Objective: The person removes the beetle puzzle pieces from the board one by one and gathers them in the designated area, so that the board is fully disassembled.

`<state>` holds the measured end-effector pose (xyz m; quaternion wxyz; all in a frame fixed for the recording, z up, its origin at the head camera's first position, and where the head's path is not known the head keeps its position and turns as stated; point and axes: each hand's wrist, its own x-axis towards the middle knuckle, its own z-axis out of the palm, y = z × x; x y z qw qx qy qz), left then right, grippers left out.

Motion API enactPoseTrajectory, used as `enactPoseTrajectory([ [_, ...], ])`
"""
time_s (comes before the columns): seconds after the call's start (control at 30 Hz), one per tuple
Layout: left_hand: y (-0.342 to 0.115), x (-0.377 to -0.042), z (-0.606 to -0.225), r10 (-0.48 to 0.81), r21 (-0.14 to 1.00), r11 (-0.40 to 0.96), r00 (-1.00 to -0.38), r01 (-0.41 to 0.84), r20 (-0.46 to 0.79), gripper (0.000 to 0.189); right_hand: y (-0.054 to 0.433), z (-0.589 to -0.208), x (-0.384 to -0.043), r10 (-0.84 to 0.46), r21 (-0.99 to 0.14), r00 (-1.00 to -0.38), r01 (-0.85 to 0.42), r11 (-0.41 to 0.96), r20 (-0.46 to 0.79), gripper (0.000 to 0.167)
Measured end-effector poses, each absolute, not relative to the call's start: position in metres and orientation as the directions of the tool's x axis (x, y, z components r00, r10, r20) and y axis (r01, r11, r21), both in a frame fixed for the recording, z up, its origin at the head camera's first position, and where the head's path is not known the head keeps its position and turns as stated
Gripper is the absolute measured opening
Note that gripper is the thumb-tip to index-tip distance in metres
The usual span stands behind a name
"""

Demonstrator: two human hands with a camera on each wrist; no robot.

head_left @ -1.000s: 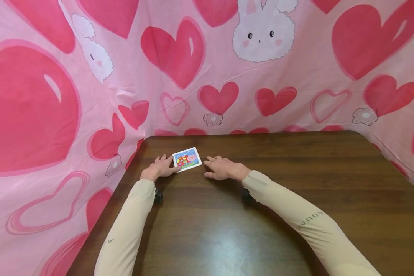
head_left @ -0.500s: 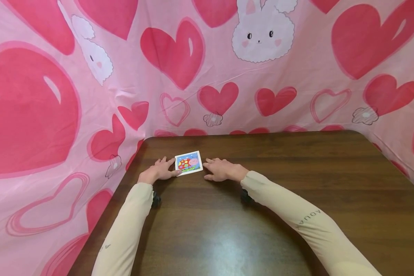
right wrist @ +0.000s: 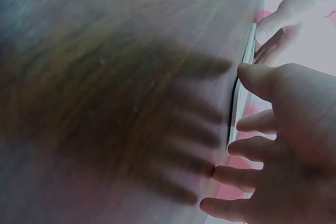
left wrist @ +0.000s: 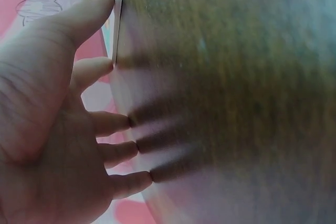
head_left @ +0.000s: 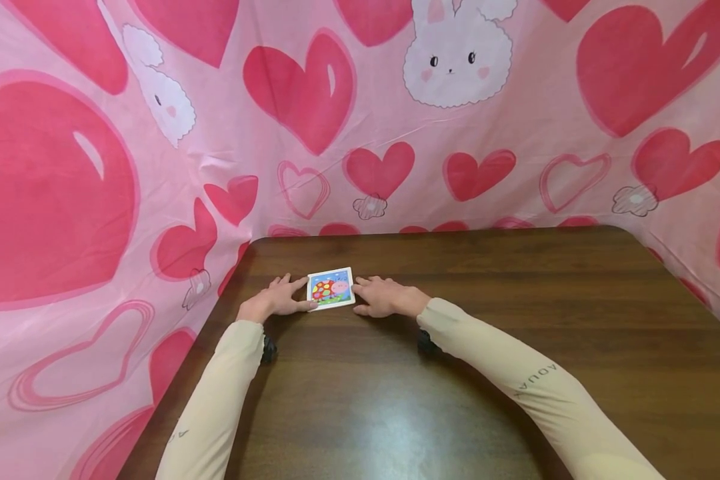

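A thin square picture board [head_left: 330, 289] with a white border and a red spotted ladybug lies flat on the brown table [head_left: 396, 387]. My left hand [head_left: 275, 299] touches its left side, thumb at the near corner and index finger along the edge. In the left wrist view the other fingertips of that hand [left wrist: 52, 114] rest on the tabletop. At the board's right side is my right hand [head_left: 387, 298], fingers spread and fairly straight. The right wrist view shows the thumb of this hand [right wrist: 299, 145] by the board's edge [right wrist: 242, 87].
A pink cloth [head_left: 228, 127] printed with hearts and rabbits hangs behind the table and along its left side. Dark wrist cameras [head_left: 268, 349] sit under both cream sleeves [head_left: 216, 400].
The picture board has slid slightly right and toward me and turned a little straighter. My left hand has shifted slightly left and nearer; the right hand has barely moved.
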<state>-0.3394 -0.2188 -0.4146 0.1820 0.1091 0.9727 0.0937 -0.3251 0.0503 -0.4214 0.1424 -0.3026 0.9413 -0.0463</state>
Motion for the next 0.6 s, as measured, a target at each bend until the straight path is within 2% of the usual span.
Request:
enactPoseTrajectory([
  [0.6,-0.2136,-0.3356,-0.4153,0.249,0.243,0.954,-0.911,0.173,-0.329,0.094,0.052,-0.4221,-0.3261,-0.613,-0.166,-0.759,-0.59,0.79,-0.221,0.057],
])
